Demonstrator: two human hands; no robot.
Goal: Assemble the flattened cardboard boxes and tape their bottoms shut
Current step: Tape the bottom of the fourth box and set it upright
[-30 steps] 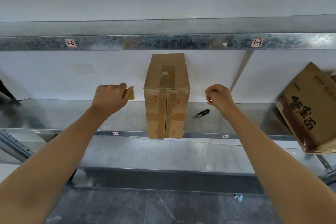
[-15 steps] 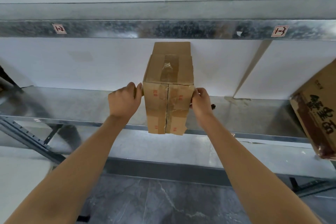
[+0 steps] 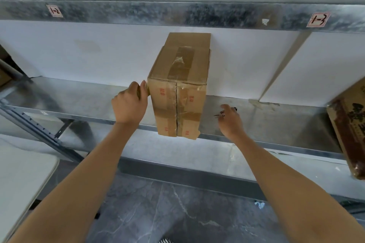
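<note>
White wall [image 3: 98,55] backs a galvanized metal shelf [image 3: 79,100], where the taped cardboard box [image 3: 177,104] stands upright in the middle, its near face overhanging the shelf's front edge. My left hand [image 3: 129,104] is at the box's upper left corner, fingers curled round a tan object [image 3: 141,89] I cannot identify. Just right of the box, my right hand [image 3: 230,122] curls down on a small black tool [image 3: 235,108] lying on the shelf. Far right leans a printed carton [image 3: 347,124].

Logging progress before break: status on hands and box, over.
Left hand grips small tan item at left edge of taped box. Right hand on black tool on shelf, grip unclear. Nothing blocking.
</note>
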